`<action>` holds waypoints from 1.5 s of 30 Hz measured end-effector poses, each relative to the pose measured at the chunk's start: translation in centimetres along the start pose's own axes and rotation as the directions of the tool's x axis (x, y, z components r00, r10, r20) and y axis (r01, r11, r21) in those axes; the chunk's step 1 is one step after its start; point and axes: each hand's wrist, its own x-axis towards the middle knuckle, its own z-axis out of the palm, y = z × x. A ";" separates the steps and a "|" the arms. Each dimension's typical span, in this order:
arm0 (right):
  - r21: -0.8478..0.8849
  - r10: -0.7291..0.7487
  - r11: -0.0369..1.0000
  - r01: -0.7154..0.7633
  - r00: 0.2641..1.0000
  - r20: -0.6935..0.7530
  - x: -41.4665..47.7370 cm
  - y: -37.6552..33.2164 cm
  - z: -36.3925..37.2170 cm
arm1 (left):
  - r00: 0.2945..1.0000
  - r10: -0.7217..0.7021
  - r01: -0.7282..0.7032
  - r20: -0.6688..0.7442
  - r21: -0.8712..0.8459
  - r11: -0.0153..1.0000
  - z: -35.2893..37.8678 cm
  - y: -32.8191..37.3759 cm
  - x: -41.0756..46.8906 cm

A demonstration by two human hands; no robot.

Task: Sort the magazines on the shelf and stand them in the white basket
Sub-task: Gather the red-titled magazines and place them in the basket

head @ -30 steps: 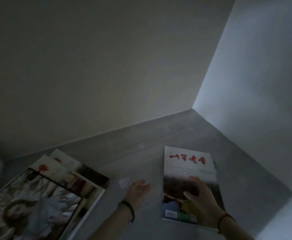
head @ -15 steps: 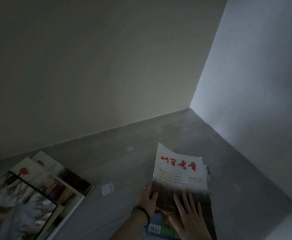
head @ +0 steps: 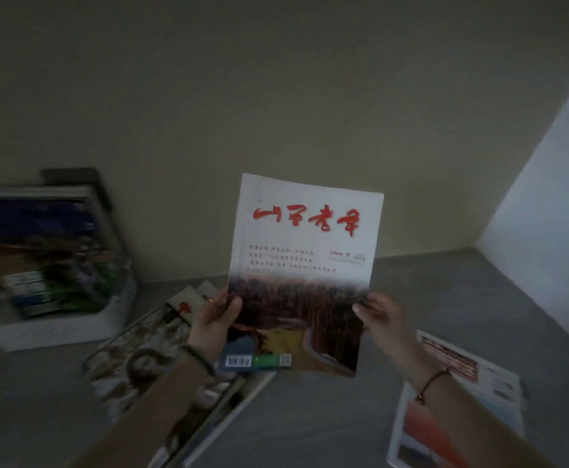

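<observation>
A magazine (head: 305, 251) with a white top, red brush lettering and a dark landscape photo is held upright above the grey shelf (head: 411, 298). My left hand (head: 214, 320) grips its left edge, thumb on the cover. My right hand (head: 379, 314) pinches its right edge. The white basket (head: 73, 327) stands at the left with several magazines (head: 45, 255) upright in it. A fanned pile of magazines (head: 148, 352) lies flat under my left forearm. One more magazine (head: 458, 400) lies flat at the lower right.
The shelf is a dim alcove with a beige back wall (head: 276, 96) and a pale right side wall (head: 553, 184). Bare grey shelf surface shows behind the held magazine and at the lower left.
The magazine lay flat under both hands; now it is lifted off the shelf and held upright. The view has swung left and down, bringing the basket and another flat magazine into sight.
</observation>
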 end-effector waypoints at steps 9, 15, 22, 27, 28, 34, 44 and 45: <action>-0.017 -0.333 0.940 0.340 0.929 0.162 -0.5 -14.7 21.9 | 0.930 0.140 -0.013 -0.339 0.352 0.936 -23.0 9.3 -0.2; -0.027 -0.386 0.917 0.399 0.901 0.199 -0.9 -21.7 33.2 | 0.826 0.177 0.018 -0.536 0.338 0.941 -34.2 13.3 3.1; -0.148 -0.345 0.918 0.369 0.924 0.164 1.8 -23.0 40.0 | 0.826 0.146 0.032 -0.545 0.304 0.952 -39.7 12.2 9.0; -0.244 -0.274 0.917 0.316 0.942 0.193 3.9 -20.7 43.4 | 0.824 0.098 0.104 -0.558 0.320 0.942 -41.6 8.2 12.8; -0.264 -0.253 0.917 0.299 0.947 0.196 4.2 -19.9 44.0 | 0.825 0.098 0.115 -0.557 0.335 0.935 -41.8 7.2 13.5; -0.314 -0.203 0.911 0.268 0.953 0.224 4.8 -14.5 46.3 | 0.847 0.065 0.185 -0.527 0.408 0.894 -43.0 2.1 15.6; -0.302 -0.167 0.929 0.213 0.971 0.169 5.2 -13.7 45.9 | 0.729 0.096 0.194 -0.678 0.339 0.920 -42.6 0.9 15.4; -0.279 -0.147 0.942 0.186 0.977 0.157 5.2 -13.8 45.2 | 0.728 0.114 0.190 -0.676 0.358 0.914 -42.3 1.1 15.0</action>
